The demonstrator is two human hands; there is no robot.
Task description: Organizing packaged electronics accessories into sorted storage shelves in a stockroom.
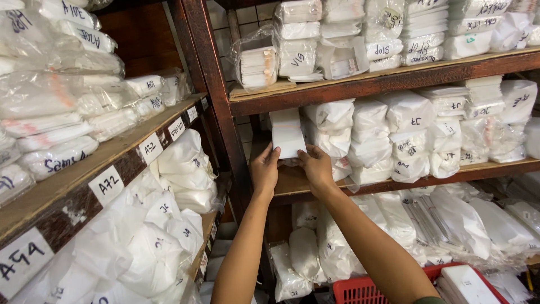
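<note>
Item: stack of flat white packets [287, 135], held upright at the left end of the middle wooden shelf [292, 183], just beside the dark upright post [216, 107] and to the left of the piled white bundles [334, 132]. Left hand [264, 171]: fingers closed on the stack's lower left edge, thumb toward the front. Right hand [316, 167]: fingers pinching the lower right corner from beneath and beside. Both forearms reach up from below; the stack's base sits at or just above the shelf board, contact not discernible. Surroundings: upper shelf [382, 81] loaded with clear-wrapped white packs bearing handwritten marks; left rack [112, 152] with paper labels along its front edge and plastic-bagged goods above and below; red basket [360, 290] low in view, holding more white packets. Step in hand, as judged: the stack is being set at, or drawn from, its slot on the shelf; which cannot be told. Any further handling calls for an even two-sided hold so that the loose packets stay squared.
</note>
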